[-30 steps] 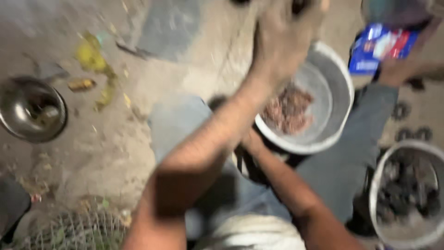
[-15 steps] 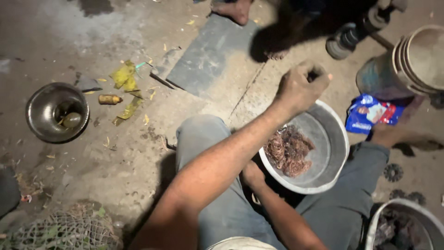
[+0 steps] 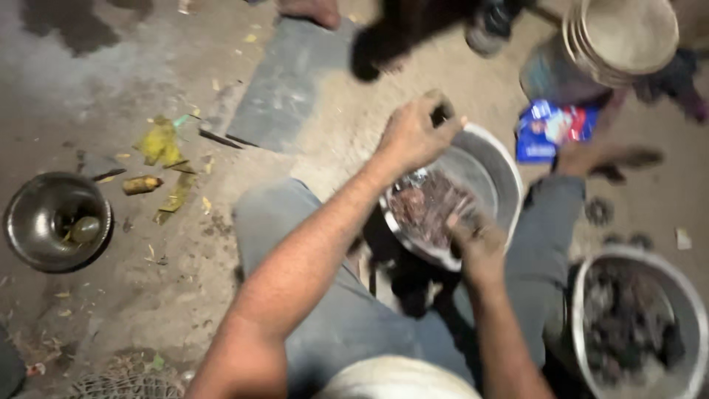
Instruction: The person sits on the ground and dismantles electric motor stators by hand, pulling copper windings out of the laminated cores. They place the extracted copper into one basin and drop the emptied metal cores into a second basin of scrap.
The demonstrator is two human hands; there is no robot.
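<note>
Head view: the person sits on the ground with a metal bowl (image 3: 484, 174) tilted between the knees, at about 1 o'clock from the lap. Inside it lies a reddish-brown, chopped mass (image 3: 428, 207), heaped toward the near wall. The left hand (image 3: 413, 133) hangs over the bowl's far-left rim, at 11 o'clock of the bowl, curled into a fist around a small dark thing I cannot make out. The right hand (image 3: 480, 244) rests at the bowl's near rim, at 6 o'clock, fingers bent down into the mass; blur hides whether it grips any of it.

At 4 o'clock of the bowl stands a second metal pot (image 3: 639, 366) holding dark pieces. A blue packet (image 3: 554, 129) lies at 2 o'clock, a stack of pale tubs (image 3: 620, 37) beyond it. Far off at 9 o'clock sits a small steel bowl (image 3: 55, 222), with yellow scraps (image 3: 159, 144) near it and a grey slab (image 3: 288, 85) at 11 o'clock.

To work the mass well, I judge the right hand should keep the tilted bowl braced at its rim so nothing slides out, while the left hand stays over the middle.
</note>
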